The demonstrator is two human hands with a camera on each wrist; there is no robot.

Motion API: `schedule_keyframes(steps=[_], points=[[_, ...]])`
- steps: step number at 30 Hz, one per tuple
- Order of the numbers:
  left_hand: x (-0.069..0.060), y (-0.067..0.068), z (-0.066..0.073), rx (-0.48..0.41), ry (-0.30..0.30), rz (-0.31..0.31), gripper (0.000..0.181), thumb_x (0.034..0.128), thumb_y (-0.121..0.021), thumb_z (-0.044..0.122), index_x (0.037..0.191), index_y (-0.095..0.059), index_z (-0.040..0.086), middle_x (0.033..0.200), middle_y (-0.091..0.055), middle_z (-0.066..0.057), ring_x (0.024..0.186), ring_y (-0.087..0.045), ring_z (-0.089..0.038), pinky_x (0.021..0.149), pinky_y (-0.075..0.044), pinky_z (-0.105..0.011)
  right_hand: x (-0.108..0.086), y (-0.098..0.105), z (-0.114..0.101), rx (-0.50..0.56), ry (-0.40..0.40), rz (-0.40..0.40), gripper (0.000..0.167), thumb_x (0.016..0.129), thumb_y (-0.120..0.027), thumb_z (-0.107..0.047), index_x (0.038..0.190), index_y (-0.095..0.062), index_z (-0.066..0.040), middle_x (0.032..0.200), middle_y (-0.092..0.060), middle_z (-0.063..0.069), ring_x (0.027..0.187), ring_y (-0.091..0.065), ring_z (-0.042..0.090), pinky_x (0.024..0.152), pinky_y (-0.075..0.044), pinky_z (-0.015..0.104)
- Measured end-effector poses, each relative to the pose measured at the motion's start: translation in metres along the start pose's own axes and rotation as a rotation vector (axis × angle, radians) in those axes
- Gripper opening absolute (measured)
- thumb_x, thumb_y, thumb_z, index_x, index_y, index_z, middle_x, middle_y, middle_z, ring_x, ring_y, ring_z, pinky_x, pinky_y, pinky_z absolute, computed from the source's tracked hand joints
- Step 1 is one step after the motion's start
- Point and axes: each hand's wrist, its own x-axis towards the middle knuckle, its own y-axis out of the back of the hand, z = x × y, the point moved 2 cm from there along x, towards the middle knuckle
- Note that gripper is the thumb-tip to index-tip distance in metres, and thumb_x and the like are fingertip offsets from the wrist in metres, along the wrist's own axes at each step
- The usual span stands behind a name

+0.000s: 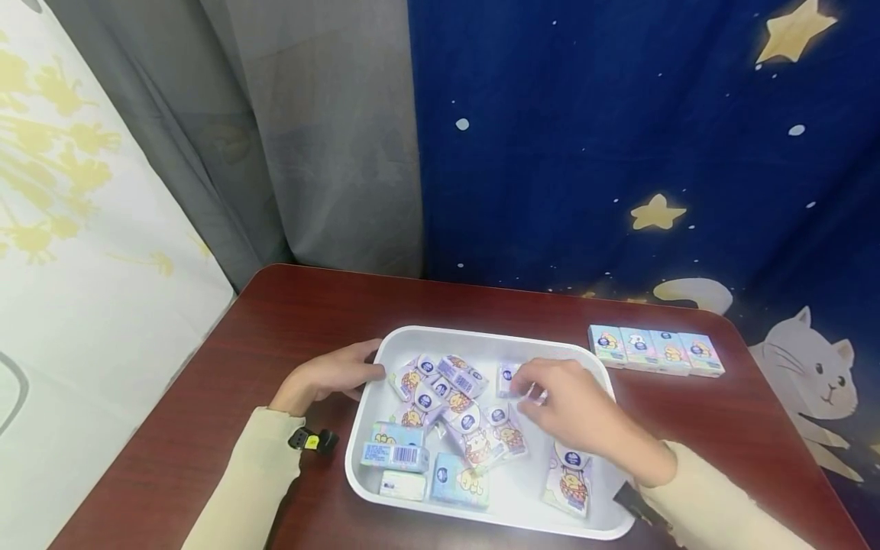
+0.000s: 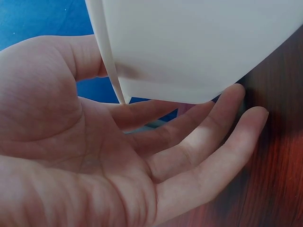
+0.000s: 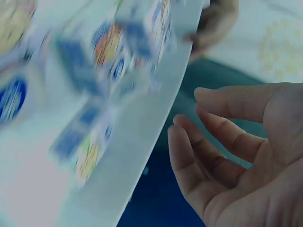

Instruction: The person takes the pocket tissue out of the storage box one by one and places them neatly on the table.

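Note:
A white tray (image 1: pixel 522 508) holds several small tissue packs with cartoon prints. My left hand (image 1: pixel 337 372) grips the tray's left rim; in the left wrist view the thumb of that hand (image 2: pixel 109 142) goes over the edge and the fingers lie along the outside. Above the back right part of the tray is my right hand (image 1: pixel 567 401), right beside a purple tissue pack (image 1: pixel 506 380) that it partly covers. In the right wrist view the right hand (image 3: pixel 236 146) has bent, spread fingers with nothing between them. Purple packs (image 1: pixel 474 439) lie heaped in the tray's middle.
Blue tissue packs (image 1: pixel 459 480) lie in the tray's front left, and a lone purple pack (image 1: pixel 569 481) at front right. A row of several packs (image 1: pixel 656 351) stands side by side on the dark red table (image 1: pixel 309 298), behind the tray's right end. Curtains (image 1: pixel 516 153) hang behind.

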Motion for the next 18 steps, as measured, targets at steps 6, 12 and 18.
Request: schedule_keyframes(steps=[6, 12, 18], points=[[0.0, 0.0, 0.001, 0.007, 0.007, 0.004, 0.056, 0.1054, -0.063, 0.008, 0.158, -0.046, -0.001, 0.121, -0.07, -0.018, 0.099, -0.076, -0.034, 0.085, -0.066, -0.058, -0.001, -0.026, -0.033, 0.046, 0.123, -0.147, 0.023, 0.089, -0.083, 0.001, 0.106, -0.081, -0.015, 0.102, -0.079, -0.006, 0.094, -0.072, 0.013, 0.087, -0.062, 0.038], [0.001, 0.0, 0.0, 0.007, 0.008, 0.005, 0.055, 0.1056, -0.063, 0.009, 0.157, -0.047, 0.0, 0.121, -0.071, -0.018, 0.099, -0.076, -0.033, 0.086, -0.066, -0.058, -0.005, -0.046, -0.054, 0.118, 0.238, -0.321, 0.027, 0.097, -0.078, 0.0, 0.12, -0.081, -0.013, 0.118, -0.078, -0.009, 0.114, -0.071, 0.006, 0.102, -0.059, 0.033], [0.001, 0.001, -0.002, 0.0, 0.008, 0.001, 0.056, 0.1057, -0.064, 0.01, 0.158, -0.047, 0.001, 0.122, -0.071, -0.017, 0.099, -0.076, -0.032, 0.086, -0.066, -0.058, -0.003, -0.05, -0.062, 0.083, 0.271, -0.391, 0.03, 0.097, -0.078, 0.001, 0.122, -0.08, -0.014, 0.121, -0.077, -0.009, 0.12, -0.07, 0.007, 0.105, -0.057, 0.03]])
